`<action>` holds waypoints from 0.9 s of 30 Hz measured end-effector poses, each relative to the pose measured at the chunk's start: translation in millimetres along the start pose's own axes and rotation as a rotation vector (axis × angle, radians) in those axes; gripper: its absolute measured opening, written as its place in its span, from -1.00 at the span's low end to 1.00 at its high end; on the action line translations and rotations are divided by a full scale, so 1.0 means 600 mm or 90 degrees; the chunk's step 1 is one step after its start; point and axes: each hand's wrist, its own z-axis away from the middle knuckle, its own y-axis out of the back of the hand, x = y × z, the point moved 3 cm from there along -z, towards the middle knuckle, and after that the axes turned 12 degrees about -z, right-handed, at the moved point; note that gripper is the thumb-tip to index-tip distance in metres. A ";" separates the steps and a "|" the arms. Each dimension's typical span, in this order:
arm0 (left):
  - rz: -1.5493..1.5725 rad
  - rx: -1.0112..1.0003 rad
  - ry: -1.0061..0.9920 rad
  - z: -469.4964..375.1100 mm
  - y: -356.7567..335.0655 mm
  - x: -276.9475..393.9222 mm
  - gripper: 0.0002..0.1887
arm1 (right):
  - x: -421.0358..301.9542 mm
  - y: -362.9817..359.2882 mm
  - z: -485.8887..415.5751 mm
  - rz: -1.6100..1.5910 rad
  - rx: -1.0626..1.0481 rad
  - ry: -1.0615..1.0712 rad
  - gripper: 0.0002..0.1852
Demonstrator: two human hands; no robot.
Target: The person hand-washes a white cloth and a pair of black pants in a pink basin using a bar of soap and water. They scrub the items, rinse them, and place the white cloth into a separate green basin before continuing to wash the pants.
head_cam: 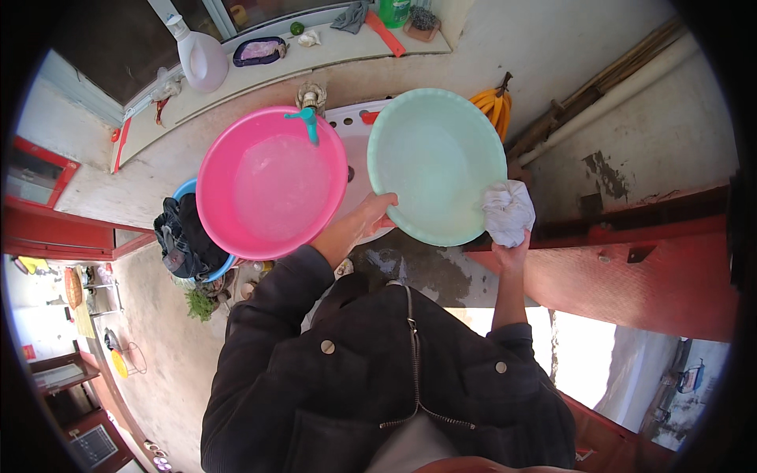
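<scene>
A pale green plastic basin (434,159) sits on the right side of a white sink (356,148), with cloudy liquid visible inside. My left hand (378,216) grips its near-left rim, the thumb over the edge. In my right hand (513,251) is a bunched white cloth (508,213) at the basin's right rim; whether the hand also holds the rim is hidden. To the left, a pink plastic basin (272,183) with cloudy water stands under a teal-handled faucet (307,121).
A blue tub (188,188) of dark clothes stands at left. The ledge (331,50) behind holds a white jug (201,59), a soap dish (259,52), a red-orange scraper-like tool (384,34) and a green bottle (394,12). Yellow-orange gloves (495,109) hang at right, near a red door (627,284).
</scene>
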 end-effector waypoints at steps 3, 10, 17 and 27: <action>-0.152 0.136 -0.096 0.055 0.006 0.088 -0.46 | 0.020 -0.009 -0.011 0.062 0.089 0.090 -0.41; -0.475 0.435 -0.457 0.085 0.097 0.159 -0.14 | 0.063 -0.046 0.005 0.088 0.126 0.110 -0.37; -0.707 0.513 -0.517 0.152 0.055 0.200 -0.02 | 0.052 -0.058 0.010 0.111 0.087 0.103 -0.37; -0.414 0.504 -0.560 0.091 0.121 0.163 -0.27 | 0.073 -0.097 0.009 0.171 -0.030 0.028 -0.29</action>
